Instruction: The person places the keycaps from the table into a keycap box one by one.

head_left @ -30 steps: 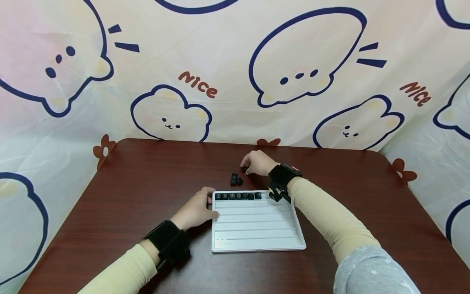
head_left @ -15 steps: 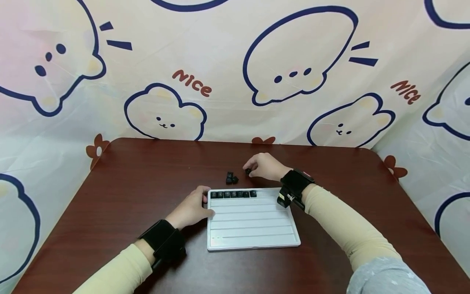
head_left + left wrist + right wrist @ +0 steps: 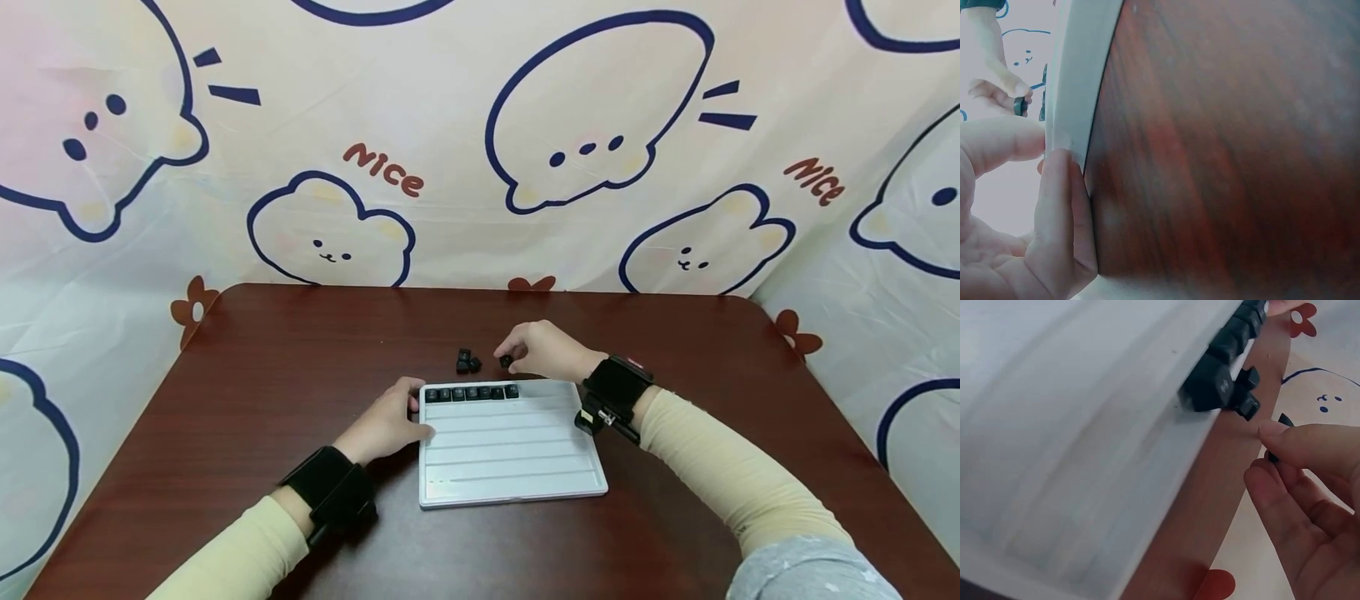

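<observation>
A white ridged tray (image 3: 513, 454) lies on the brown table, a row of several black keycaps (image 3: 472, 393) along its far slot, from the left end to about the middle. My left hand (image 3: 384, 423) grips the tray's left edge near the far corner, thumb on top and fingers against the side (image 3: 1054, 194). Beyond the far edge, my right hand (image 3: 553, 350) pinches one black keycap (image 3: 505, 362) between thumb and fingers. The right wrist view shows this keycap (image 3: 1285, 420) partly hidden by the fingers. Several loose keycaps (image 3: 465, 363) sit on the table to its left.
The brown table (image 3: 315, 350) extends on all sides of the tray. A pale curtain (image 3: 450, 100) with cartoon drawings hangs behind and beside the table. Black wrist straps (image 3: 618, 387) are worn on both arms.
My right hand has drawn back from the far side toward the tray and right of the loose keycaps, carrying the pinched keycap. The left hand keeps its hold on the tray; the head view has shifted slightly.
</observation>
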`<state>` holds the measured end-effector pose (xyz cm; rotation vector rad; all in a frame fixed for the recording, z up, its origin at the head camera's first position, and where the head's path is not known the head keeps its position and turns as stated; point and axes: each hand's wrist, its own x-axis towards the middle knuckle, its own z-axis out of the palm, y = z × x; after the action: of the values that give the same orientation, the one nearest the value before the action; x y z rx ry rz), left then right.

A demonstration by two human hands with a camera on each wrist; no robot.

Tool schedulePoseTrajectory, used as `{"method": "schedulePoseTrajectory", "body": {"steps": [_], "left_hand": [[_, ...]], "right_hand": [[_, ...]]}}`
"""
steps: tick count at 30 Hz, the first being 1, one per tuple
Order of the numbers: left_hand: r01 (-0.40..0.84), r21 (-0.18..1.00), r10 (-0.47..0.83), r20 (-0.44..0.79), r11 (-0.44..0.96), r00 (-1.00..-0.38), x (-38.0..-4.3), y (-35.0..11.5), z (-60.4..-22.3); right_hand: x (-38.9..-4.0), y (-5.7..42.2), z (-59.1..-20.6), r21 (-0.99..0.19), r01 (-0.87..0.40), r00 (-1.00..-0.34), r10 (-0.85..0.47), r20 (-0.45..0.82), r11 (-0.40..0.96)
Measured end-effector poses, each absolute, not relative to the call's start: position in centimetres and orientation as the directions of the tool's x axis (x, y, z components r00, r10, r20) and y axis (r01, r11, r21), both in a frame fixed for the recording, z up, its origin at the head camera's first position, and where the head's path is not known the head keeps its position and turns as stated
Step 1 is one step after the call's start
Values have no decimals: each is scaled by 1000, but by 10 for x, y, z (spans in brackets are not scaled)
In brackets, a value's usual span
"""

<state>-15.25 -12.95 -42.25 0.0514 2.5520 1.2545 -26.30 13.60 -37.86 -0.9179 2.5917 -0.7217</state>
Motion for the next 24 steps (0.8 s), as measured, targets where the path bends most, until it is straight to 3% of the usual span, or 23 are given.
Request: {"method": "schedulePoseTrajectory", "body": {"steps": [10, 24], "left_hand": [[-96, 779, 156, -242, 620, -957, -153, -129, -423], [-88, 773, 163, -242, 628, -956, -154, -128, -422]], "right_hand": [[-254, 142, -380, -540, -480, -782, -616, -94, 692], [-241, 157, -384, -521, -536, -753, -655, -61, 665]]}}
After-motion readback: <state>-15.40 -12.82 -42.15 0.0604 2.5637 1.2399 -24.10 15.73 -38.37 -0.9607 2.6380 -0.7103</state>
